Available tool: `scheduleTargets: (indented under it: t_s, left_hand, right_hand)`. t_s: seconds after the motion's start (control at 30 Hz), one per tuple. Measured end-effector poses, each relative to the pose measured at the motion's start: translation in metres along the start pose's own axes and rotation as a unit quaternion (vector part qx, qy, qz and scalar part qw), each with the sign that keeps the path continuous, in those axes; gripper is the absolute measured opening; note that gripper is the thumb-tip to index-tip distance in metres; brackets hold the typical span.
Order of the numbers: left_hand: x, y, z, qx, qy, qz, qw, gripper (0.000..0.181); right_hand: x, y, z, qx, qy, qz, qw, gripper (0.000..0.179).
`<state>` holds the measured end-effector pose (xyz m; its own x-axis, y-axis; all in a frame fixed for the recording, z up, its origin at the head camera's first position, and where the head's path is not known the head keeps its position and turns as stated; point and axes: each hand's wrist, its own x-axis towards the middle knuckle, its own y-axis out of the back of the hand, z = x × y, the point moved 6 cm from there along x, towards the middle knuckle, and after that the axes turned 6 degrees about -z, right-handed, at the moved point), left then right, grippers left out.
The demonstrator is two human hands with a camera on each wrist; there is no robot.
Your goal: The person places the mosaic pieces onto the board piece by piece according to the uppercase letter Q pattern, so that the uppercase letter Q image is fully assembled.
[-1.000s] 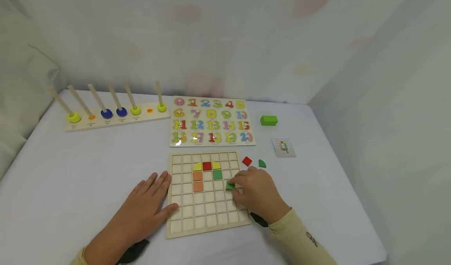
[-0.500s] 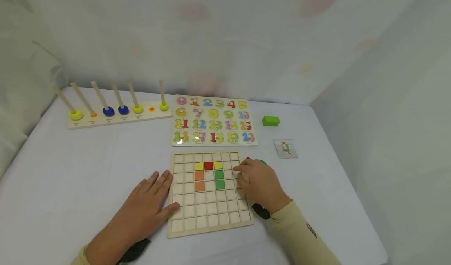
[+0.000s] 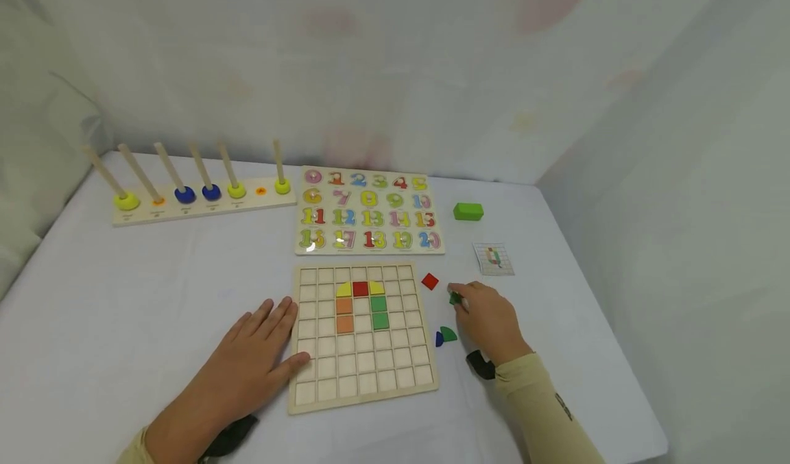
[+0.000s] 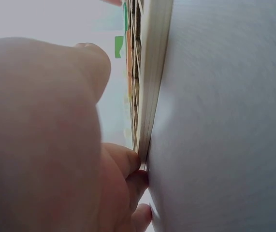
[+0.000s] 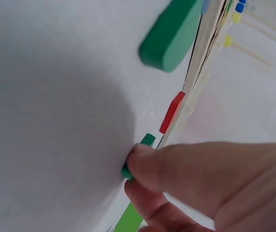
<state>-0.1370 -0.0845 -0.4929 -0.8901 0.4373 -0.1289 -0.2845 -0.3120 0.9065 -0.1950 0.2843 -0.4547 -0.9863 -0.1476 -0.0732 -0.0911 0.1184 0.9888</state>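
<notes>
A wooden grid board lies on the table with a red square, two yellow quarter-circles, two orange squares and two green squares in its cells. My left hand rests along the board's left edge, fingers extended and thumb over the rim; the left wrist view shows fingertips against the board's side. To the right of the board, my right hand pinches a small green quarter-circle piece between thumb and finger, at the tabletop. Part of that piece is hidden by the thumb.
Loose beside the board lie a red square, a green quarter-circle and a dark blue piece. Further back are a pattern card, a green block, a number puzzle and a peg counting stand.
A green square, earlier in my right fingers, now sits in the grid below the other green one. My right hand has moved right, off the board, onto the green quarter-circle. The left hand stays.
</notes>
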Motion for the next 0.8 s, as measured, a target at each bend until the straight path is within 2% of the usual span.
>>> scheduleTargets:
  t_s: [0.1,0.17,0.3,0.37,0.47,0.63,0.7,0.8]
  left_hand:
    - [-0.001,0.0,-0.001,-0.001,0.001,0.0,1.0,0.091]
    - [-0.001,-0.001,-0.001,-0.001,0.004,-0.002,1.0,0.091]
    - [-0.002,-0.001,-0.002,0.002,0.004,-0.004,1.0,0.091]
    - [-0.002,-0.001,-0.002,0.003,0.002,-0.003,1.0,0.091]
    - [-0.001,0.0,-0.002,0.008,-0.005,0.003,0.9999,0.09]
    - [0.0,0.002,-0.001,0.011,-0.002,0.0,0.9999,0.089]
    - [0.0,0.003,0.0,0.008,0.001,-0.003,1.0,0.089]
    - [0.0,0.004,0.001,0.004,0.001,-0.004,1.0,0.088]
  right_hand:
    - [-0.001,0.0,0.001,0.024,-0.008,-0.012,0.9996,0.032]
    - [-0.001,-0.002,0.003,0.05,-0.027,-0.03,0.9979,0.029]
    - [-0.005,-0.004,0.0,0.119,-0.062,-0.065,0.9888,0.024]
    - [-0.009,-0.003,-0.01,0.152,-0.06,-0.069,0.9842,0.023]
    - [-0.015,-0.001,-0.036,0.166,-0.016,-0.065,0.9838,0.021]
    - [-0.022,-0.006,-0.087,0.158,0.089,-0.074,0.9807,0.016]
    - [-0.023,-0.01,-0.099,0.154,0.109,-0.079,0.9788,0.019]
    - [-0.024,-0.011,-0.109,0.132,0.135,-0.063,0.98,0.024]
